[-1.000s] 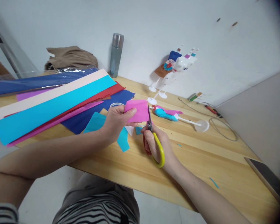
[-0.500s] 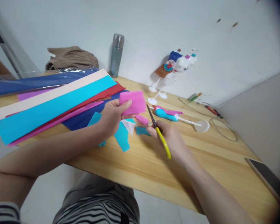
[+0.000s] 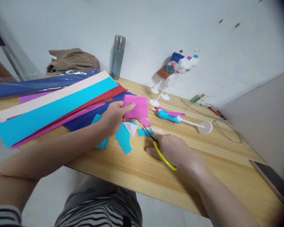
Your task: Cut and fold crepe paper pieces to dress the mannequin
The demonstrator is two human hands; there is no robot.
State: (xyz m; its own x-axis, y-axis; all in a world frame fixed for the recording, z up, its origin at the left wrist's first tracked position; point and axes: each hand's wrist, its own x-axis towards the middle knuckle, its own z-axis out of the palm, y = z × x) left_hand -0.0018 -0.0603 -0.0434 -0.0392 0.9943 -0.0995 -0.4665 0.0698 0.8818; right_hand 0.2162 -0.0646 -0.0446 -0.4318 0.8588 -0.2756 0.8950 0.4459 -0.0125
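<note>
A pink piece of crepe-like paper (image 3: pixel 139 107) is pinched in my left hand (image 3: pixel 115 116), thumb on top. My right hand (image 3: pixel 172 149) is closed on yellow-handled scissors (image 3: pixel 164 159), whose blades point up and left over a small blue scrap (image 3: pixel 144 132). The blades are apart from the held pink piece. Below my left hand lie blue cut pieces (image 3: pixel 123 140) and a white scrap (image 3: pixel 132 128). A small pink scrap (image 3: pixel 145 122) sits just beneath the held piece. To the right rests a doll-like figure in blue and pink (image 3: pixel 168 116) on a white stand.
Long paper strips in blue (image 3: pixel 56 108), pale pink, red and dark blue are stacked at left. A flask (image 3: pixel 118 58), brown cloth (image 3: pixel 73 60) and dressed white figures (image 3: pixel 177 67) stand along the wall. A cable (image 3: pixel 217 126) and dark flat device (image 3: pixel 271 179) lie right.
My right hand has turned and lowered the scissors, swinging their blades from upright beside the pink paper to down-left near the table. The pink paper has shifted slightly right and down.
</note>
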